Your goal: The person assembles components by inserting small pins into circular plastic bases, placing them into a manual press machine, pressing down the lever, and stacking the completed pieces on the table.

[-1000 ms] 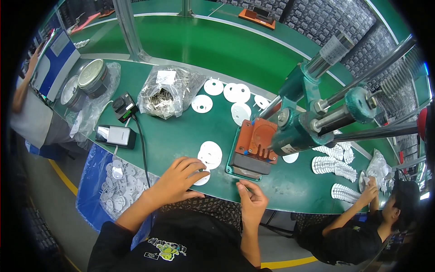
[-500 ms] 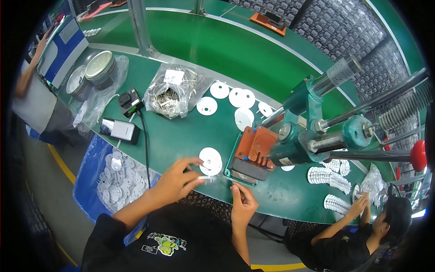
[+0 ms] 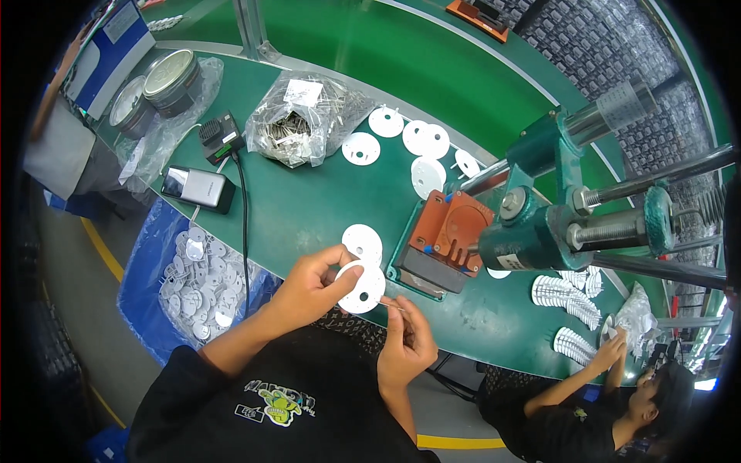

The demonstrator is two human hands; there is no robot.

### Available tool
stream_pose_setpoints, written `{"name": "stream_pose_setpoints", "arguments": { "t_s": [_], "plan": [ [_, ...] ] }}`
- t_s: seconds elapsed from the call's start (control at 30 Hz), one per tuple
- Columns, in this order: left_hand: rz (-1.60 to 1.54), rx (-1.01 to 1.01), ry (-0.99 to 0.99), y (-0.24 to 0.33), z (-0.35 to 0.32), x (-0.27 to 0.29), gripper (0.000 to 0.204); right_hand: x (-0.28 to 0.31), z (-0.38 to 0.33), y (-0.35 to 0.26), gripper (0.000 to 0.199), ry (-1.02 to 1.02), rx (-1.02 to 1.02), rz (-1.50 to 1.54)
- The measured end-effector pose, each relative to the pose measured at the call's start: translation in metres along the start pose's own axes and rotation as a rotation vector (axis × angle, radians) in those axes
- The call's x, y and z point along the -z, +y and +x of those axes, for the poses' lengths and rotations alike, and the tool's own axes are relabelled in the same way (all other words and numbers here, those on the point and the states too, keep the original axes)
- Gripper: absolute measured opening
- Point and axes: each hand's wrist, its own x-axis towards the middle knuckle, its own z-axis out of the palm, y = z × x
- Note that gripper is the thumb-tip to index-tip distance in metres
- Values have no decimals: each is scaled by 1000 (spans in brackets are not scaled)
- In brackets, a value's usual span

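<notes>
White disc (image 3: 369, 282) | left hand (image 3: 315, 288): thumb atop, pinching it | right hand (image 3: 407, 351): curled, pinching pin (image 3: 390, 304)

Yellow lines (image 3: 463, 443) cross grey flooring (image 3: 85, 297); a metal post (image 3: 251, 29) backs the green bench (image 3: 285, 204).

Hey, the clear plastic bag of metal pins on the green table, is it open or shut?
Open: the clear plastic bag gapes at its front, leaving the metal pins showing uncovered.
</notes>
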Motion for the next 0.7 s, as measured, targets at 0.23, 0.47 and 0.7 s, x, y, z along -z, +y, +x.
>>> {"name": "stream_pose_setpoints", "arguments": {
  "t_s": [0.23, 0.47, 0.7],
  "plan": [
    [98, -52, 16, -4, 5, -7, 17, 2, -2, 3, 13, -20, 90, -95],
    [77, -47, 32, -3, 6, -12, 16, 4, -3, 4, 11, 44, 31, 4],
    [108, -4, 9, -1, 7, -15, 15, 11, 1, 1, 16, -65, 349, -336]
  ]
}}
